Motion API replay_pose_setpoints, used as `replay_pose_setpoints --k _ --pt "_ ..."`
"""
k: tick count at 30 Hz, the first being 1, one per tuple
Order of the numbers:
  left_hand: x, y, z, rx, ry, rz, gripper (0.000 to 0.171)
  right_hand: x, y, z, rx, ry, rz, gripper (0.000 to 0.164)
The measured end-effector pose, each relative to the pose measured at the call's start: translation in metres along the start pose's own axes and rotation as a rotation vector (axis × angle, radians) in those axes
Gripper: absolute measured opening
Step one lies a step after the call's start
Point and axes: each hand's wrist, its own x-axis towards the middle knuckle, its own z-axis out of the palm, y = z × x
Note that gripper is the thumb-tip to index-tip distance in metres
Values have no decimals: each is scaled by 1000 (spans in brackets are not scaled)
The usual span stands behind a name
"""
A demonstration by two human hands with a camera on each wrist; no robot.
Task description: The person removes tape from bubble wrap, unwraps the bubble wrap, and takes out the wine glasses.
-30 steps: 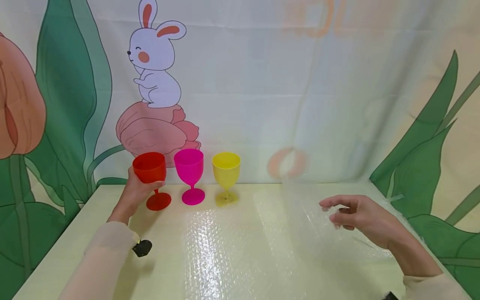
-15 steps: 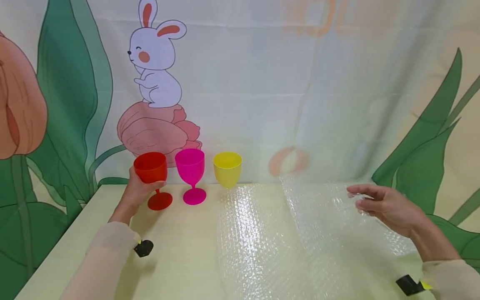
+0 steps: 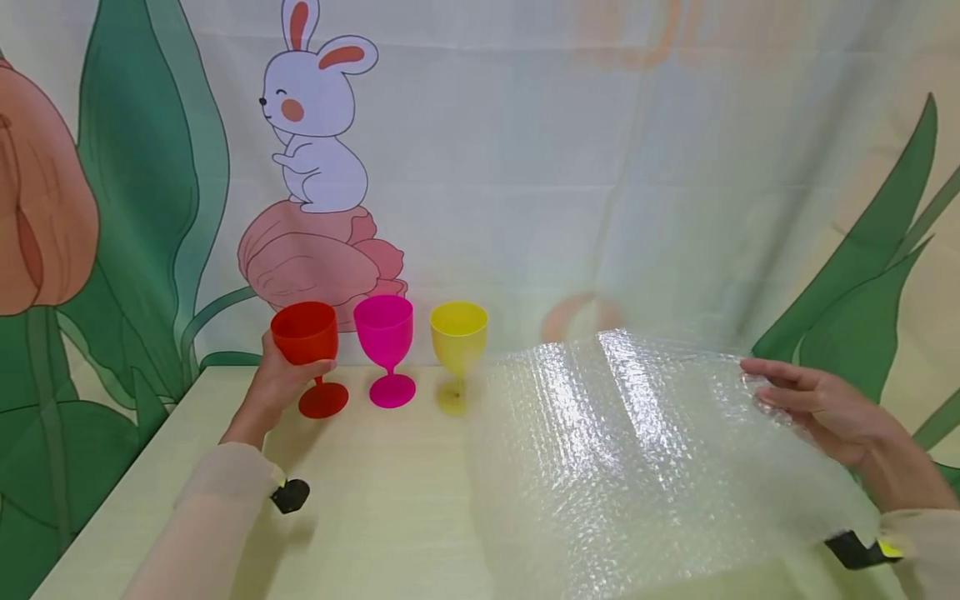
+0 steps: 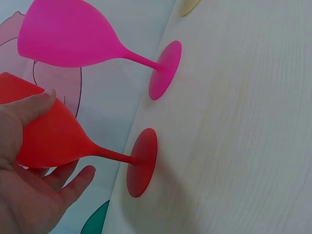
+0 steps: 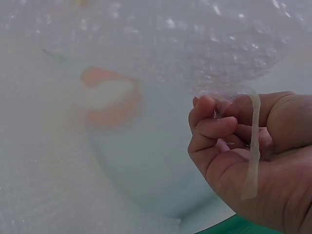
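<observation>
My left hand [image 3: 276, 385] grips the bowl of a red plastic goblet [image 3: 309, 342] at the back left of the table. Its thumb lies along the near side of the bowl, as the left wrist view shows. Beside it stand a magenta goblet [image 3: 384, 329] and a yellow goblet [image 3: 458, 333]. On the right, a clear sheet of bubble wrap [image 3: 600, 450] is pinched at its upper right corner by my right hand [image 3: 843, 408]. A narrow translucent strip, like tape [image 5: 255, 146], hangs down by the right hand's fingers.
The sheet's left edge overlaps the yellow goblet's foot in the head view. Behind the pale table [image 3: 382, 508] hangs a printed cloth [image 3: 510, 167] with a rabbit and tulips. Black wrist cameras, one on the left sleeve [image 3: 290, 496], sit near both hands.
My right hand has moved right, drawing the bubble wrap rightward and lifting its far edge. The left hand has stayed in place on the red goblet.
</observation>
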Motion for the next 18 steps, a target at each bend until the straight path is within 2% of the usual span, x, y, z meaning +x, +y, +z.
replay_pose_setpoints --k 4,8,12,18 --pt "-1 0 0 -1 -1 -4 109 -5 -2 -10 78 -48 2 52" --pt "0 -1 0 6 1 -12 109 -11 -5 -22 80 -36 -19 53" --pt "2 -3 0 12 -5 -12 110 -17 -8 -37 83 23 -19 53" --pt "2 -4 -1 17 -12 5 109 -21 -17 -52 107 238 42 45"
